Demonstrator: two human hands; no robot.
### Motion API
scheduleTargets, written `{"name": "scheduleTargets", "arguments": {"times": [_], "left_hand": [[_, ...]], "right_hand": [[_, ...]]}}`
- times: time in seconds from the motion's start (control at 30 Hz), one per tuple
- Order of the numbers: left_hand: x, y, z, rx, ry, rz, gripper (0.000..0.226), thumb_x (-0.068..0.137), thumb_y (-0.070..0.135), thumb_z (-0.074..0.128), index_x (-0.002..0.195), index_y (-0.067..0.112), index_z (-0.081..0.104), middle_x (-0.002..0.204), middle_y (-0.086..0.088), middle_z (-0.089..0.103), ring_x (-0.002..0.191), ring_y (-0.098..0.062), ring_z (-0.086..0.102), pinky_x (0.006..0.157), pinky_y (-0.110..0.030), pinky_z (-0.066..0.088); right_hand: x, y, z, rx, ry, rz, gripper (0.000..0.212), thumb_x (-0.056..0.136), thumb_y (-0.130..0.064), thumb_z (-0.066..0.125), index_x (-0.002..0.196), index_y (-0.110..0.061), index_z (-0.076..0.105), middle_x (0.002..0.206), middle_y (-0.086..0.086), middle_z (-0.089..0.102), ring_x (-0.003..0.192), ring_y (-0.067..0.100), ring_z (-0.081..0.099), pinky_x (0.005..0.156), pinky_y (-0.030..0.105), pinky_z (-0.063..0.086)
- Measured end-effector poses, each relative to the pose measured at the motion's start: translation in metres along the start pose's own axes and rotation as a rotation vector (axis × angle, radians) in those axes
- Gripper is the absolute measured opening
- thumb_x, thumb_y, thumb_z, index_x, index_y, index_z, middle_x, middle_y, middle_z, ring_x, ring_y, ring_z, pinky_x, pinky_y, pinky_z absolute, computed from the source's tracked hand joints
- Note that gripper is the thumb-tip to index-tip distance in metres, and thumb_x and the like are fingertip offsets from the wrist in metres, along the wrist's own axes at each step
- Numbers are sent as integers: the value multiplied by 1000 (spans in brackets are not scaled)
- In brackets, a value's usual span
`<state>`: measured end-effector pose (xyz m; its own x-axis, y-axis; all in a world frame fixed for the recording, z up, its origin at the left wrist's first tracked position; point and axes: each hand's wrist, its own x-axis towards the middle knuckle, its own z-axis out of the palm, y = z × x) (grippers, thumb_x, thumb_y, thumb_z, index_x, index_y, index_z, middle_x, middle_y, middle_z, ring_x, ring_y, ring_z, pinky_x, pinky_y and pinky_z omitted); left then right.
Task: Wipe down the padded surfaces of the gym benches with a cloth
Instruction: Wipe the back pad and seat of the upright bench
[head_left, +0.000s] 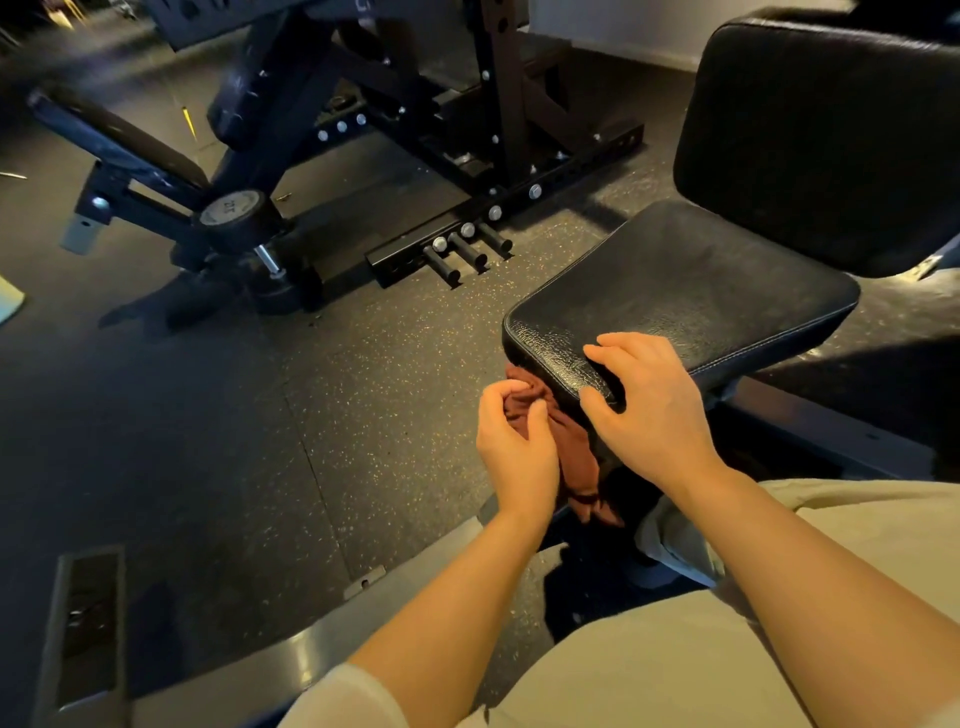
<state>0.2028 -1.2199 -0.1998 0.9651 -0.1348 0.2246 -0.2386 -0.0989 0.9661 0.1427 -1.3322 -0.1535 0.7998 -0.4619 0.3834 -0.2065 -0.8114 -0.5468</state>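
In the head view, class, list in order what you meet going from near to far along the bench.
Left hand gripping the reddish-brown cloth → right hand on the seat edge → seat pad → upright back pad.

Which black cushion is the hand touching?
The flat seat pad. The right hand rests on its front corner. The upright back pad behind it is untouched, and so is the slanted bench pad far left.

Dim warm indoor light, sheen on seat pad (675, 280); deep shadows, top-left blurred, wide-angle edge bending
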Motion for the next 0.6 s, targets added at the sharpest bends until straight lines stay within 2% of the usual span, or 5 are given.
{"name": "scheduleTargets", "arguments": {"times": [0.13, 0.23, 0.43, 0.5, 0.6], "left_hand": [[53, 11, 7, -14, 125, -121, 15, 88, -3, 56, 94, 11, 60, 95, -1, 63, 84, -6, 59, 83, -27, 50], [65, 15, 6, 2, 117, -146, 14, 90, 2, 56, 95, 15, 61, 97, 2, 64, 87, -6, 59, 84, -26, 50], [6, 4, 0, -16, 17, -37, 12, 90, 1, 58, 97, 10, 58, 94, -1, 63, 86, -11, 60, 79, -21, 49], [22, 2, 5, -13, 46, -50, 13, 89, -3, 56, 95, 10, 57, 93, -3, 62, 84, -10, 59, 80, -23, 49], [62, 7, 9, -8, 127, -159, 18, 90, -1, 54, 92, 17, 56, 97, -1, 62, 87, -8, 58, 84, -28, 49]], "right_hand": [[-2, 1, 0, 17, -8, 4, 39, 85, -20, 68, 122, -8, 65, 126, 6, 61, 122, 23, 48, 99, 28, 33], [-3, 1, 1, 15, -6, 6, 39, 86, -21, 68, 122, -9, 65, 126, 6, 61, 122, 22, 48, 100, 27, 32], [-2, 2, 1, 28, 13, -3, 39, 84, -22, 68, 120, -8, 67, 123, 6, 63, 119, 20, 48, 100, 26, 34], [-3, 2, 1, 28, 18, -9, 38, 84, -19, 70, 120, -7, 67, 124, 6, 63, 120, 21, 49, 100, 27, 34], [-3, 0, 1, 25, 18, -7, 38, 85, -18, 69, 122, -7, 66, 125, 6, 62, 121, 22, 49, 101, 28, 33]]}}
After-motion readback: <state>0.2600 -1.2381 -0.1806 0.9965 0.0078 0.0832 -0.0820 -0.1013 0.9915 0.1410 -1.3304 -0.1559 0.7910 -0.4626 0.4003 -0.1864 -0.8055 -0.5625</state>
